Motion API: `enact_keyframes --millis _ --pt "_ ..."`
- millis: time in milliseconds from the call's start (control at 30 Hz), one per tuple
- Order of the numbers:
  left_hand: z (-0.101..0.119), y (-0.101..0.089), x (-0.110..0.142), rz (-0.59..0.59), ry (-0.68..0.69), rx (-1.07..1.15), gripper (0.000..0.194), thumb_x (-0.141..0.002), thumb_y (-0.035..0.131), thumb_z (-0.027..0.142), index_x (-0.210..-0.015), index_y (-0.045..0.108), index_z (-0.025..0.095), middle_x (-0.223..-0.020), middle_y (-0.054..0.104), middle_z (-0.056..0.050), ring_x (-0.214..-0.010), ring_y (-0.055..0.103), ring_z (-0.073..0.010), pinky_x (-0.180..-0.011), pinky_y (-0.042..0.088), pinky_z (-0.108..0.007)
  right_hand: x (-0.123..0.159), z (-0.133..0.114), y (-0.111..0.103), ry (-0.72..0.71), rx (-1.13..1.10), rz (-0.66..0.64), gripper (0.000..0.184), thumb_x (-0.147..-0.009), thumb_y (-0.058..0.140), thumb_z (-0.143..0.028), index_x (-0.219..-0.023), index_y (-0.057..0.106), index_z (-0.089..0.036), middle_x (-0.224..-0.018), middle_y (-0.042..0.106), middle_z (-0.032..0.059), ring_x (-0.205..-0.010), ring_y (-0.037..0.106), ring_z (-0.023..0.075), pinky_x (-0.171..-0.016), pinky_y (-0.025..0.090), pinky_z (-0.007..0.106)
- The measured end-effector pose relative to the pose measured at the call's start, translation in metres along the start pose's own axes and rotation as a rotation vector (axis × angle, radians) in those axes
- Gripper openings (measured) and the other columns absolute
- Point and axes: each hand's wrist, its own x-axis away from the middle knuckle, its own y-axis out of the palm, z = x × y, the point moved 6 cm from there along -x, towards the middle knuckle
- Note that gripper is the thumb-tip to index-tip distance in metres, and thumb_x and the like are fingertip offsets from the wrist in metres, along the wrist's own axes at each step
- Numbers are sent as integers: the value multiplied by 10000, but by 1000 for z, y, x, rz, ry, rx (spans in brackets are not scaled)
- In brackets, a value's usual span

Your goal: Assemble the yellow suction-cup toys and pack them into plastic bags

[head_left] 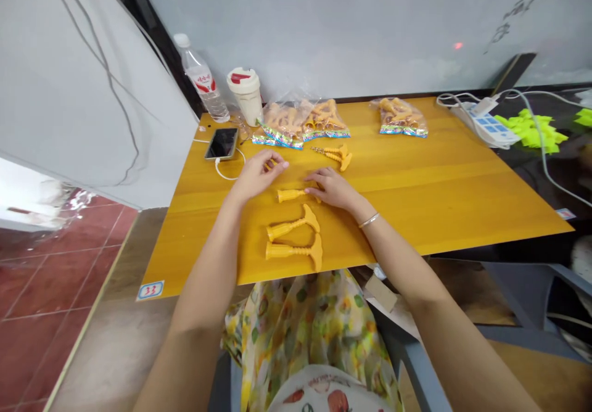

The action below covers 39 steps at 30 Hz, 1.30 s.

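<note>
**Inspection record: yellow plastic pieces found at both hands on wooden table**

Both hands of the seated person were observed over a yellow wooden table [430, 199]. The left hand [258, 174] is drawn partly closed, with the fingers gathered toward the thumb. A small yellow piece [274, 163] is visible at the fingertips, but whether it is gripped cannot be determined. The right hand [333, 189] is held half open and low over the table, with the fingers curved. Its fingertips [311, 184] are in contact with the wider end of a yellow T-shaped piece [290, 195], which lies flat between the hands. No firm grip can be confirmed.

Two further T-shaped pieces [292, 238] are laid nearer the table edge, just below the hands, with their stems pointing left. A yellow piece on a beaded chain [335, 155] lies beyond the right hand. Two clear bags of yellow pieces [303, 122] are placed together at the far edge, and a third bag [400, 119] stands to their right.

A mobile phone [222, 144] with a white cable [229, 173] is located beyond the left hand. A water bottle [201, 79] and a lidded cup [246, 95] are positioned behind it. A power strip [485, 125] is situated at the far right corner.
</note>
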Motion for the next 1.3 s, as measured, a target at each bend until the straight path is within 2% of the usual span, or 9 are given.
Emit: enact_keyframes --millis 200,300,500,633,767,900,1067,1200,1300 --pt "-10 30 8 -420 -10 -94 464 -648 805 502 -982 653 219 -993 667 -46 -896 602 -223 -809 465 -327 1 11 2 90 -8 48 391 -937 632 -392 -1249 656 -158 -1092 630 147 -1022 607 279 -960 482 410" --pt "-17 38 10 -489 -13 -154 436 -614 823 388 -967 624 226 -969 651 -38 -904 608 -236 -814 465 -331 2 15 3 130 -34 67 398 -927 643 -394 -1244 660 -154 -1065 620 145 -994 619 281 -936 495 405" --pt "-15 34 8 -398 -1 -162 228 -728 654 189 -946 595 217 -871 624 -8 -768 590 -188 -783 450 -308 -1 29 7 184 -246 167 404 -890 671 -416 -1222 662 -185 -934 634 74 -757 608 189 -820 535 364" --pt "-8 22 6 -285 -1 -109 235 -776 623 198 -1009 593 200 -906 634 -23 -746 565 -170 -764 447 -301 -5 44 6 299 -628 301 525 -854 672 -518 -1271 588 -210 -886 627 20 -615 534 122 -644 515 296" --pt "-3 15 4 -204 30 -85 246 -812 590 231 -1055 599 193 -1011 656 -51 -810 576 -176 -787 453 -303 -10 41 8 301 -929 274 575 -823 659 -628 -1215 583 -215 -682 534 -48 -542 470 113 -523 430 255" --pt "-7 14 4 -206 -4 -72 246 -860 552 328 -1059 621 202 -893 659 -32 -739 565 -179 -740 456 -309 -6 28 -9 219 -757 392 555 -844 631 -630 -1212 595 -216 -775 585 -13 -621 516 130 -597 464 275" --pt "-10 9 2 -183 -75 47 296 -933 464 452 -1021 618 215 -824 630 -24 -720 576 -177 -710 474 -295 2 2 -31 48 -372 459 293 -987 478 -452 -1099 640 -236 -1013 699 69 -796 629 177 -776 533 330" --pt "-4 -2 3 -67 -158 126 377 -961 404 548 -913 566 211 -710 552 -4 -630 543 -156 -653 449 -281 6 -11 -39 -85 -313 451 301 -1018 392 -374 -1051 670 -264 -1138 707 89 -1050 659 214 -911 544 395" --pt "-2 -3 4 -78 -271 258 416 -964 372 587 -848 521 215 -592 484 23 -509 465 -129 -553 391 -262 8 -12 -39 -93 -290 464 302 -1008 419 -380 -1000 713 -310 -1171 704 77 -1087 654 234 -952 542 457"
